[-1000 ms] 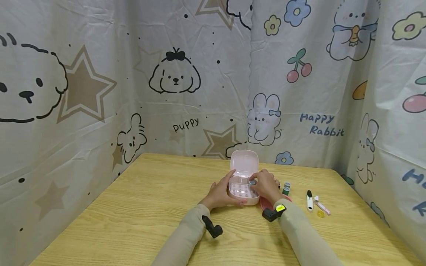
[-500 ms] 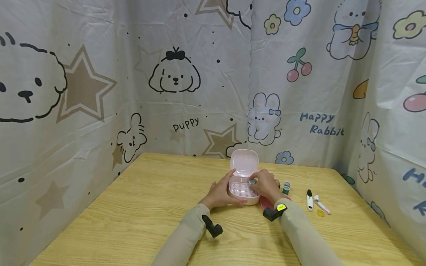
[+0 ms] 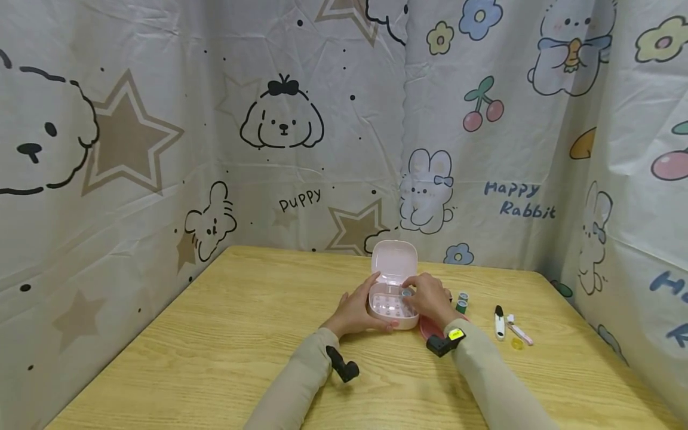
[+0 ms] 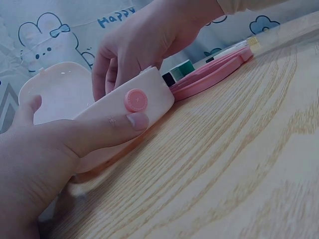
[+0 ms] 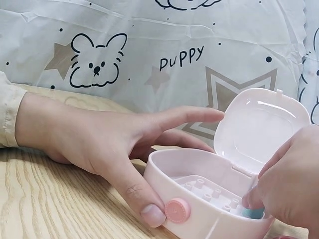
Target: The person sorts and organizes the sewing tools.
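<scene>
- Your left hand steadies the open pink sewing box, which sits on the wooden worktop; its fingers are clamped on the box's left side, the thumb pressed to the front wall right beside the round pink button, the others reaching round behind.
- Your right hand is down inside the right part of the box, its fingers pinched on a small teal spool; they cover much of it, so you cannot tell whether it is seated on a peg.
- The pink lid stands up, hinged at the back of the box, and rows of short pegs rise from the inside floor.
- A flat, round pink piece lies against or just beside the right side of the box, partly under your right wrist.
- Two green spools stand close together, just past your right hand; a small black item shows near them from the left wrist.
- Farther right on the worktop lie a white tool with a black end, a slim pink-and-white tool and a small yellow disc, near one another.
- Behind everything hangs a pale curtain printed with puppies, rabbits and stars.
</scene>
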The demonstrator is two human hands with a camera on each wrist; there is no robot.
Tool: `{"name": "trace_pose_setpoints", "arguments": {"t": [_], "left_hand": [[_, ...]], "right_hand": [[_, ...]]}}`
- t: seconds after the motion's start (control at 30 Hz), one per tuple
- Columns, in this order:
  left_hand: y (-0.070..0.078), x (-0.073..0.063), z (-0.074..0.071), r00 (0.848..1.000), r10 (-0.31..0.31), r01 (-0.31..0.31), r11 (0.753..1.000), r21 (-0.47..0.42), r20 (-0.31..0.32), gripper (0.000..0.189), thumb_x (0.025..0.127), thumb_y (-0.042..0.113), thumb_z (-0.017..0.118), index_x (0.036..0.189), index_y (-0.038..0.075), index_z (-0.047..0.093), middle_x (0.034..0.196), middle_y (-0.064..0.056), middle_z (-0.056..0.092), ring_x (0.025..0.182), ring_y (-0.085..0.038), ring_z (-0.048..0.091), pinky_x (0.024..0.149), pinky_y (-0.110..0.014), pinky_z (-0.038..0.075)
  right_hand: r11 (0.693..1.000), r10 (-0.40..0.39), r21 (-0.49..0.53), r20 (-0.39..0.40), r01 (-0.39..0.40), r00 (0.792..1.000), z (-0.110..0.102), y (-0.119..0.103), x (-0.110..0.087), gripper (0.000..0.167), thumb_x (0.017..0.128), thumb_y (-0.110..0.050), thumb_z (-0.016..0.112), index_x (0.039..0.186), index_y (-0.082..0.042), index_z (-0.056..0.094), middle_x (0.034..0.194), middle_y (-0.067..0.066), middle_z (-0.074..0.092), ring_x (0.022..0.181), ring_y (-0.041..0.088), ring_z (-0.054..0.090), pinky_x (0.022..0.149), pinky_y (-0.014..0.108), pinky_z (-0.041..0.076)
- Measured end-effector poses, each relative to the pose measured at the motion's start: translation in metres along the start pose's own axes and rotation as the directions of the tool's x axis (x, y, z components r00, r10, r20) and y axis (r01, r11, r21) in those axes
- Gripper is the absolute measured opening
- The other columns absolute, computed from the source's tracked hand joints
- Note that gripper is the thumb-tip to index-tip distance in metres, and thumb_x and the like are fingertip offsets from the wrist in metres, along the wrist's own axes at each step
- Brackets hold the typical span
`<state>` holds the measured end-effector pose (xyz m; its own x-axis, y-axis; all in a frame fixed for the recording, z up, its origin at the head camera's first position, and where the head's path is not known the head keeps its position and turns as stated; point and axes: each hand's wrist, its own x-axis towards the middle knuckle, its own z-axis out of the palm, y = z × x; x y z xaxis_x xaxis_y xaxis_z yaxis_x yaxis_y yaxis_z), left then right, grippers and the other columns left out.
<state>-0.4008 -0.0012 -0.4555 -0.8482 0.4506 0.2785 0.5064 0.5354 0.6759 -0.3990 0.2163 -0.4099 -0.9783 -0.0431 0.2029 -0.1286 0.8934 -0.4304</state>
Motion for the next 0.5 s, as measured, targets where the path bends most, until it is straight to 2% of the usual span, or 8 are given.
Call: {"name": "trace_pose_setpoints", "arguments": {"t": [0.27,0.5], "left_hand": [[0.0001,0.001,-0.0006,1.0,0.011,-0.011,1.0,0.003,-0.003,0.127,0.069,0.054,0.095,0.167,0.029,0.017,0.166,-0.004,0.033,0.149,-0.028,0.034,0.118,-0.067,0.007],[-0.0012,0.0032,-0.0004,1.0,-0.002,0.002,1.0,0.002,-0.004,0.128,0.068,0.054,0.095,0.167,0.031,0.017,0.166,-0.002,0.032,0.149,-0.027,0.034,0.118,-0.066,0.007]], "right_hand": [[0.999,-0.025,0.029,0.003,0.025,1.0,-0.0047,-0.0021,0.0013,0.027,0.088,-0.015,0.085,0.114,-0.012,0.079,0.123,0.013,0.069,0.111,0.035,0.06,0.084,0.054,0.04],[0.998,-0.043,0.043,-0.004,0.043,0.999,-0.0064,-0.0017,0.0028,0.024,0.089,-0.014,0.083,0.113,-0.012,0.079,0.119,0.01,0.071,0.11,0.035,0.061,0.085,0.055,0.039]]}}
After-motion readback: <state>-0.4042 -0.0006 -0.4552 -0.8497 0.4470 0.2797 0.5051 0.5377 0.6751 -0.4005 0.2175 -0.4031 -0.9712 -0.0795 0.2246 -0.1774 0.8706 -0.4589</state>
